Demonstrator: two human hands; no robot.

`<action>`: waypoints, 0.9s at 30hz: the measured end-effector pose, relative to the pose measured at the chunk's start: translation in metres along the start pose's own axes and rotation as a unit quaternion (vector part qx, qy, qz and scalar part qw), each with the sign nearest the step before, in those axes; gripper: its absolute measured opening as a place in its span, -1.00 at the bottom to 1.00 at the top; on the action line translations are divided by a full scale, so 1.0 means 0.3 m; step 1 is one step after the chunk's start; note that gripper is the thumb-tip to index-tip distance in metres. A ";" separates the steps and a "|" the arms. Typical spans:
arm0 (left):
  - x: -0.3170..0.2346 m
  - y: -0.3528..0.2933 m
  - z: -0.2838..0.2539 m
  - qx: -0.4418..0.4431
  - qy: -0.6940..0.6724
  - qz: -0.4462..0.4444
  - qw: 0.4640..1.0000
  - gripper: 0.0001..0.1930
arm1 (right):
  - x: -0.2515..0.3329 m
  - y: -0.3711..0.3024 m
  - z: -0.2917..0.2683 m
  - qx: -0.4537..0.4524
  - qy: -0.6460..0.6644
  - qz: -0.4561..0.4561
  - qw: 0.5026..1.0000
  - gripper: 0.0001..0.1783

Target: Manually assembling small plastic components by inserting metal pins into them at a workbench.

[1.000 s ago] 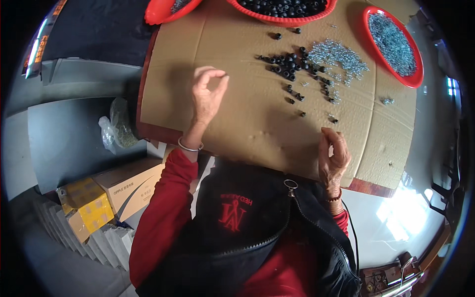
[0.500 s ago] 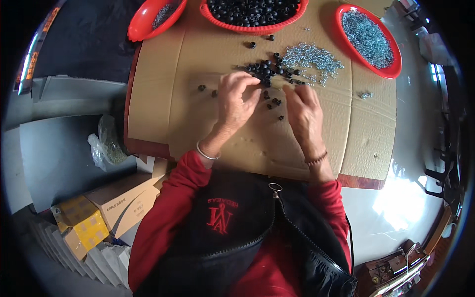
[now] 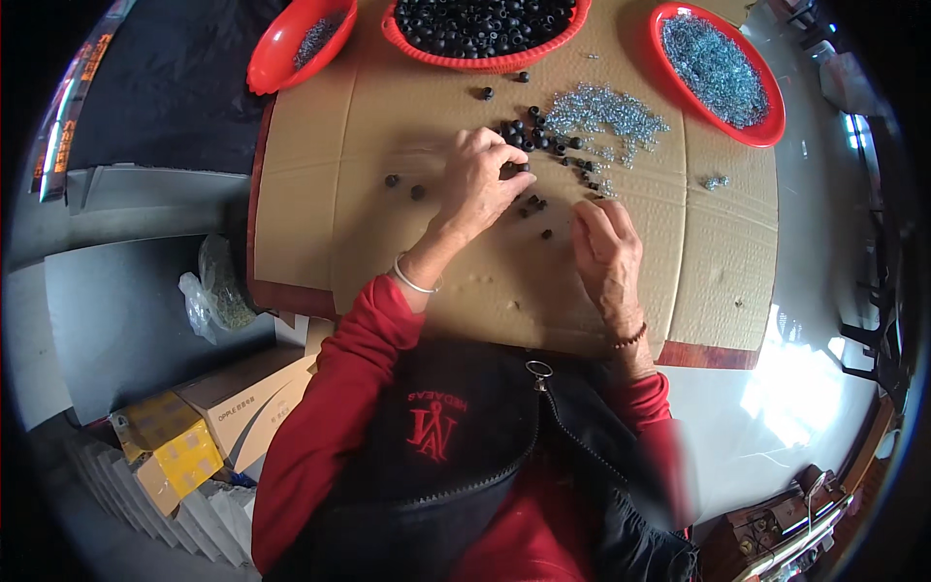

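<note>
My left hand (image 3: 477, 184) is over the cardboard, thumb and forefinger pinched around a small round black bead (image 3: 523, 168). To its right, my right hand (image 3: 609, 242) is closed with its fingertips pressed together; what they hold, if anything, is hidden. A loose pile of black beads (image 3: 535, 134), some showing holes, lies just beyond both hands. A few more black beads (image 3: 547, 234) are scattered between the hands. Small silvery metal pieces (image 3: 606, 114), too small to name, are spread behind my right hand.
At the far edge stand a red basket (image 3: 490, 64) full of black beads and a red dish (image 3: 272, 60) with a few small pieces. A red oval plate (image 3: 776, 124) of silvery pieces is at right. Cardboard (image 3: 388, 242) covers the table. Cartons (image 3: 254, 403) stand lower left.
My right hand has drawn back toward me and slightly right, away from the bead pile. My left hand has shifted a little right, its thumb and forefinger closing on a black bead.
</note>
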State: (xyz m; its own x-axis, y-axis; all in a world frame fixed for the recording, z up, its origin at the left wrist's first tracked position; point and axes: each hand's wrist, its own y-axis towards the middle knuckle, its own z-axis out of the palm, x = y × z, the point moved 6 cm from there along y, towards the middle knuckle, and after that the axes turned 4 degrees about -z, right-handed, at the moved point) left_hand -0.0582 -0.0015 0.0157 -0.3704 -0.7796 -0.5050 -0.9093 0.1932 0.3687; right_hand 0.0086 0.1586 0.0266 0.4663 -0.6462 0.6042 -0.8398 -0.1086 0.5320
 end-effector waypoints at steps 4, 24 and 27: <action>-0.017 -0.007 0.010 0.036 -0.014 -0.006 0.999 -0.78 | 0.003 -0.039 -0.043 -0.009 0.089 0.081 0.993 -0.86; -0.153 -0.254 -0.024 0.171 -0.818 -0.279 0.473 -0.75 | 0.040 -0.116 0.002 -0.052 0.626 0.325 0.707 -0.87; -0.151 -0.264 -0.036 0.188 -0.803 -0.270 0.496 -0.75 | 0.080 -0.099 -0.016 -0.073 0.660 0.287 0.691 -0.85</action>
State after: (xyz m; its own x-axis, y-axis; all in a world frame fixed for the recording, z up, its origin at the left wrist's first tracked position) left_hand 0.0326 0.0121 0.0178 0.5483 0.6449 -0.5324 -0.8175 0.5475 -0.1788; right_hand 0.0460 0.1497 0.0282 -0.0029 0.7107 0.7035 -0.9995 0.0196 -0.0239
